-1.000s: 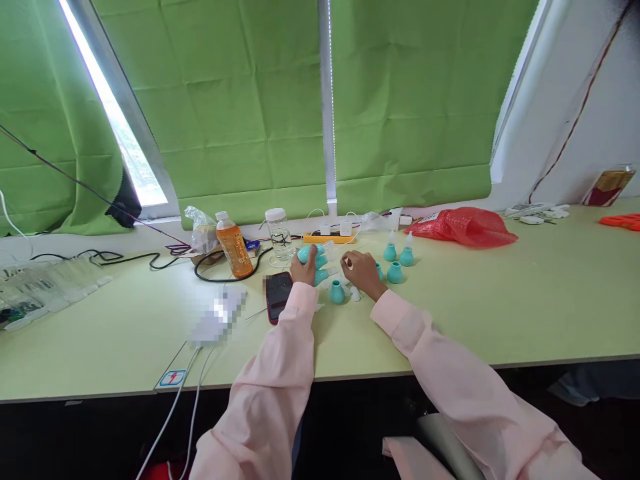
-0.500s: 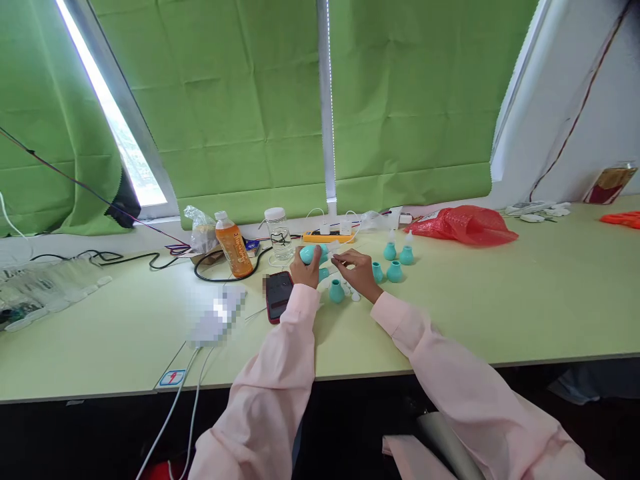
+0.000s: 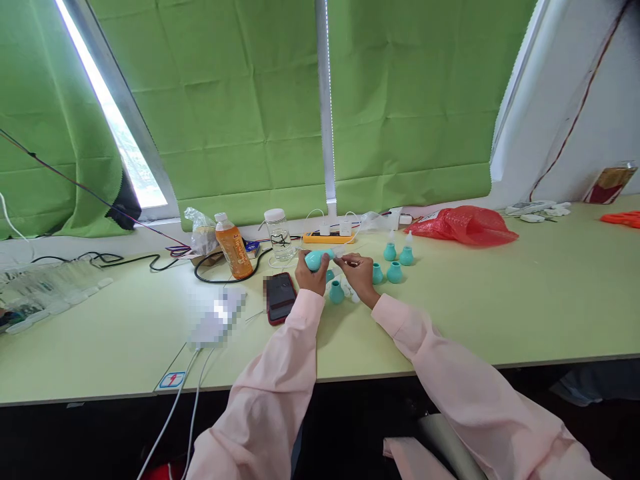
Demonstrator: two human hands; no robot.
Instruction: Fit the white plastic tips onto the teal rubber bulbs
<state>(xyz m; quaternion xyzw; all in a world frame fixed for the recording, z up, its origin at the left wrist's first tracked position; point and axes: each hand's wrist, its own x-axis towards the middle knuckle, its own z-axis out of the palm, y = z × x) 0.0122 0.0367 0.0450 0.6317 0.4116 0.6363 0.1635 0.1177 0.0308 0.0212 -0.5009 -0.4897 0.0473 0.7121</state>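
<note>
My left hand (image 3: 311, 275) is closed around a teal squeeze bulb (image 3: 316, 260), tilted so its narrow neck points right. At that neck, my right hand (image 3: 357, 275) pinches a small, pale translucent nozzle (image 3: 340, 252); whether the nozzle is seated in the neck cannot be made out. Below the hands, another teal bulb (image 3: 337, 292) stands upright with its mouth open, beside small white parts (image 3: 354, 296) partly hidden by my right hand. Right of that hand stand two bulbs without tips (image 3: 395, 272) and, behind them, two bulbs with translucent tips (image 3: 407, 255).
Left of my hands lie a phone (image 3: 281, 298) and a pixelated white item with cables (image 3: 217, 319). Behind them stand an orange drink bottle (image 3: 234, 248) and a clear jar (image 3: 280, 237). A yellow power strip (image 3: 327, 238) and a red plastic bag (image 3: 463, 225) lie along the back.
My left hand has shifted slightly right and down, turning the bulb's neck toward my right hand. The fingers of my right hand now meet the neck end.
</note>
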